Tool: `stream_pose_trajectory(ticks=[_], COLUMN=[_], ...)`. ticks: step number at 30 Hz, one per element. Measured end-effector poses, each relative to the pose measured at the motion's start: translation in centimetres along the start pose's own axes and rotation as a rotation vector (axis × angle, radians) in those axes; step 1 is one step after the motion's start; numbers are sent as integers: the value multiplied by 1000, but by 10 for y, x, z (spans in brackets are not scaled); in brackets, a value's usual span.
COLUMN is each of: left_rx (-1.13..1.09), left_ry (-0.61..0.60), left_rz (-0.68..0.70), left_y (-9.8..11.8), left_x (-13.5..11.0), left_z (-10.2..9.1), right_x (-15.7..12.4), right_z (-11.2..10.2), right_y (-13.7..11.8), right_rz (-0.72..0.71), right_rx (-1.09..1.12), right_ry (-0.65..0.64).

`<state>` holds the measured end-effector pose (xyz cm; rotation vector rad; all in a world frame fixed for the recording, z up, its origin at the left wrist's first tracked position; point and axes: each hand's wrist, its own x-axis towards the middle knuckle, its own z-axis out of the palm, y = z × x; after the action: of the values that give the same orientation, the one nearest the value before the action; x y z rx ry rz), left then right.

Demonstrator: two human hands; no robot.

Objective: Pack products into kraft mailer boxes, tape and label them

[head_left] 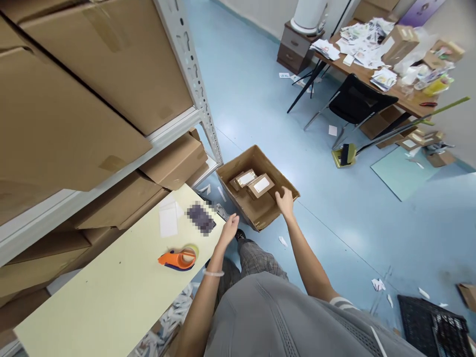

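Note:
An open cardboard box [238, 166] lies on the blue floor below me, with small brown packets [260, 186] bearing white labels inside it. My right hand [285, 201] reaches over the box's near right rim, fingers spread, holding nothing. My left hand [230, 225] hovers at the corner of a pale yellow table [111, 292], just short of the box's near edge, fingers loosely curled and empty. An orange tape dispenser [178, 259] rests on the table beside my left forearm.
Metal shelving [193, 74] stacked with large cartons fills the left. A white paper slip [168, 220] lies on the table. A black chair [357, 101] and a cluttered desk [405, 101] stand at the back right. A black crate [431, 322] sits at the bottom right, paper scraps on the floor.

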<state>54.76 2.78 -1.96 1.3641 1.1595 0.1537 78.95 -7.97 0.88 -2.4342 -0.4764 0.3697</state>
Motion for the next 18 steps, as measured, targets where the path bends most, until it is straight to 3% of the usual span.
stream_pose_trajectory(ticks=[4,8,12,15,18], left_rx=[-145,-296,-370,-340,-206], left_ry=[76,298,482,516,475], left_rz=[-230,-319,-290,-186,-20], left_y=[-53,-96,-106,-94,-87], left_x=[-61,-125,-168,-192,-228], left_z=[-59,-96,-98,-83,-68], right_x=[-60,-119,-158,-177,-199], right_z=[47,83,98,97,90], right_y=[8,-30,-96,-138,-158], right_rz=[-46,-229,-558,-741,-828], right_rx=[-11,-45,52,138,230], right_ry=[-225,-516,-736,-758,-757])
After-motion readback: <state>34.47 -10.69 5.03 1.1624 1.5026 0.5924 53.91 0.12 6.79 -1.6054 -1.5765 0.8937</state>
